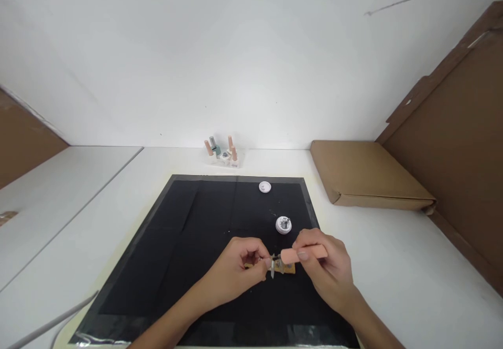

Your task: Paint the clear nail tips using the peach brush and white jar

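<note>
Wrapped in the fingers of my right hand [332, 268] is the peach-coloured cap of a nail polish brush [291, 255]. Its dark tip points left, towards my other fingertips. My left hand [241, 265] is closed in a pinch at the left part of a small yellow strip [290, 269], which is partly hidden by the fingers. Beside the pinch, small pale pointed pieces [272, 270] stand across the strip. They are too small to name surely. Just beyond the hands, a small round white pot [283, 225] holds something silvery grey.
A white round lid [264, 187] lies at the back of the black mat [188, 239]. Behind the mat, a clear holder [223, 162] carries several polish bottles. A flat cardboard box [373, 173] lies at the back right, by an upright brown cardboard panel [456, 129].
</note>
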`<act>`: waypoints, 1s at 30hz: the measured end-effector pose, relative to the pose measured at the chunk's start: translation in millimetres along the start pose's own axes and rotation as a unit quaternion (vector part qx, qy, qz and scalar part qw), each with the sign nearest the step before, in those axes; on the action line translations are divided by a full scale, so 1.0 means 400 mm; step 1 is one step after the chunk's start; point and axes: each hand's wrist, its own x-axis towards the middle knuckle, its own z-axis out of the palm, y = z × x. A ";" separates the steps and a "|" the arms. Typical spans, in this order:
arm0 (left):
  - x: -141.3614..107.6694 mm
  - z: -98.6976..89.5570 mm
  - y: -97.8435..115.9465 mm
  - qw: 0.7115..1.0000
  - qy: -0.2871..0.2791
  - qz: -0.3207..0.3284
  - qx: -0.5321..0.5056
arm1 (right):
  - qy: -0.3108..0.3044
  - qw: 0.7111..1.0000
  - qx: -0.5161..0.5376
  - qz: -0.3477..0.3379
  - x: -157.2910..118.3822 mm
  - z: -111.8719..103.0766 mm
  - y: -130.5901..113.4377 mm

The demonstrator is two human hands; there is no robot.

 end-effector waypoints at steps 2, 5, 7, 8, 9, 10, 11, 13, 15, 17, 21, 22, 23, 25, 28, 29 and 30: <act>0.002 0.002 0.002 1.000 0.002 -0.013 -0.013 | -0.015 1.000 0.007 -0.006 0.004 -0.002 -0.005; 0.004 0.005 0.006 0.999 0.003 -0.015 -0.028 | -0.038 0.999 0.007 -0.016 0.013 -0.001 -0.014; 0.005 0.006 0.008 0.999 0.007 -0.010 -0.030 | -0.044 0.999 -0.002 -0.018 0.016 0.002 -0.015; 0.005 0.006 0.009 1.000 0.011 -0.007 -0.026 | -0.045 0.999 -0.007 -0.018 0.016 0.003 -0.014; 0.005 0.007 0.009 1.000 0.014 -0.005 -0.022 | -0.044 0.999 -0.011 -0.020 0.015 0.004 -0.012; 0.005 0.007 0.009 1.000 0.017 -0.003 -0.017 | -0.043 0.999 -0.015 -0.021 0.014 0.005 -0.009; 0.005 0.007 0.008 1.000 0.018 0.000 -0.010 | -0.040 0.999 -0.019 -0.023 0.013 0.005 -0.007; 0.005 0.006 0.007 1.000 0.020 0.007 0.005 | -0.032 0.999 -0.025 -0.027 0.010 0.005 -0.003; 0.005 0.007 0.005 0.999 0.020 0.016 0.021 | -0.022 0.999 -0.031 -0.028 0.008 0.005 0.000; 0.004 0.007 0.004 0.999 0.020 0.022 0.029 | -0.014 0.999 -0.034 -0.027 0.007 0.003 0.001; 0.002 0.008 0.003 0.999 0.020 0.022 0.026 | -0.003 0.999 -0.028 -0.023 0.007 0.001 -0.002; 0.002 0.008 0.003 0.999 0.021 0.021 0.026 | -0.004 0.999 -0.023 -0.025 0.008 0.000 -0.003; 0.002 0.007 0.004 0.999 0.021 0.020 0.027 | -0.008 0.999 -0.018 -0.027 0.010 0.000 -0.005; 0.003 0.007 0.005 0.999 0.020 0.016 0.024 | -0.021 0.999 -0.009 -0.032 0.013 0.001 -0.009; 0.004 0.005 0.009 1.000 0.013 0.015 0.018 | -0.031 0.999 -0.003 -0.028 0.016 0.002 -0.011; 0.003 0.005 0.010 1.000 0.009 0.017 0.017 | -0.029 0.999 -0.003 -0.024 0.015 0.002 -0.010; 0.003 0.004 0.012 1.000 0.006 0.020 0.016 | -0.025 1.000 -0.003 -0.019 0.014 0.003 -0.008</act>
